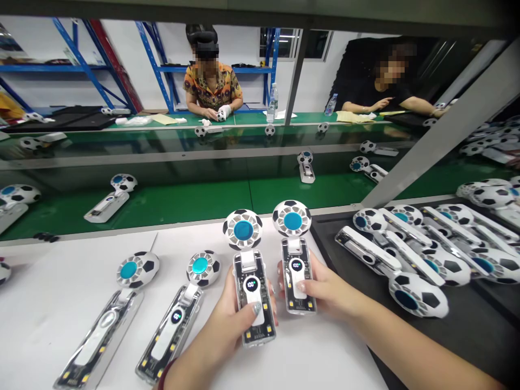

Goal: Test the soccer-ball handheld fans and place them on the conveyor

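Note:
My left hand point(238, 319) is closed round a handheld fan point(254, 292) with a soccer-ball head and a clear handle. Its thumb presses on the white strip below a small round display that reads 100. In my right hand point(320, 287) is a second fan of the same kind point(298, 271), its display also lit at 100, with the thumb on its white strip. Both fans are upright, their blue hubs facing me. To the left, a fan with a lit display point(170, 330) lies on the white table, beside another fan whose display looks unlit point(97, 336).
A black tray point(353, 309) at the right holds several fans. Beyond the white table point(44, 303) runs a green conveyor belt point(211, 189) carrying more fans. A slanted metal post point(430, 130) stands at the right. Two people sit across the belt, one holding a ball-patterned fan head point(221, 115).

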The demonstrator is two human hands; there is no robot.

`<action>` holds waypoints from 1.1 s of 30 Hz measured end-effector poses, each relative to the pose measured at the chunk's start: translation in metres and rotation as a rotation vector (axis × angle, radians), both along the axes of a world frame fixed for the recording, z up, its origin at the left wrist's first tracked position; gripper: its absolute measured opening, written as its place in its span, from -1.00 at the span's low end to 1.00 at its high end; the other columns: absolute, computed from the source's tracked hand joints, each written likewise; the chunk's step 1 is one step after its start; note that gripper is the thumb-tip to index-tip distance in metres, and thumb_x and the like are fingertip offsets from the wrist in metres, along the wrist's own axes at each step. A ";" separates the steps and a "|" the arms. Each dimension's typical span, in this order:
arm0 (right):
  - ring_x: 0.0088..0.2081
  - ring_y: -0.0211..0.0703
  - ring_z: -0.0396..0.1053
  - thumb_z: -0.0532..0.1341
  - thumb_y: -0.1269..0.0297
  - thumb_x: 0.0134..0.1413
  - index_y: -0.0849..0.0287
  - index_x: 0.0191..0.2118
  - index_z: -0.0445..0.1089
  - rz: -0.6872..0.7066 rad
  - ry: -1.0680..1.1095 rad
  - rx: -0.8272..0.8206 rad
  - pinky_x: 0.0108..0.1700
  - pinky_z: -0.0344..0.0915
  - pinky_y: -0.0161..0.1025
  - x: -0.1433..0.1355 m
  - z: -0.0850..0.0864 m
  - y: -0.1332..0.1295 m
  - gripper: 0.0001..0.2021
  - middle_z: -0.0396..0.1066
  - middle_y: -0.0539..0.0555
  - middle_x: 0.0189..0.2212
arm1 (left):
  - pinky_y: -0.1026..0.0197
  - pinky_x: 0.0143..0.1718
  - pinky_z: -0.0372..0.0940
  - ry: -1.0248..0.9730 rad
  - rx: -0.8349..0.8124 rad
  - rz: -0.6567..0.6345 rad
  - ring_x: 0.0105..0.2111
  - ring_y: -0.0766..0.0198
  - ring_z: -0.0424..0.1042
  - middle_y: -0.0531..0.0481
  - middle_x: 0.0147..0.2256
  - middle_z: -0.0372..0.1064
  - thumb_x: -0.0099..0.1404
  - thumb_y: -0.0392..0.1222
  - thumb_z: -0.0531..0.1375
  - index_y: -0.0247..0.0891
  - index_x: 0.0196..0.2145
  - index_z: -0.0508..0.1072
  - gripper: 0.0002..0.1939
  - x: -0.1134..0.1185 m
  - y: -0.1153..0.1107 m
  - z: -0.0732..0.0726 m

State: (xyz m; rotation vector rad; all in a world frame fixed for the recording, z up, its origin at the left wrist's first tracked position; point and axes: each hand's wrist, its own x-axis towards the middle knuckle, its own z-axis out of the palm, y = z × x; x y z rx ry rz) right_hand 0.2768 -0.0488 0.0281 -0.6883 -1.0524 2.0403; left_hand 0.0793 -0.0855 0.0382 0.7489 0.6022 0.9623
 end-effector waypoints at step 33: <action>-0.14 -0.11 0.33 0.30 0.23 -0.12 0.13 -0.10 0.28 0.079 0.321 0.013 0.03 0.17 0.09 -0.012 0.059 -0.035 -0.60 0.31 0.10 -0.20 | -0.01 -0.38 0.36 -0.081 0.118 0.223 -0.39 0.08 0.40 -0.04 -0.28 0.36 -0.07 0.08 0.32 -0.04 -0.17 0.36 -0.51 -0.029 -0.038 0.070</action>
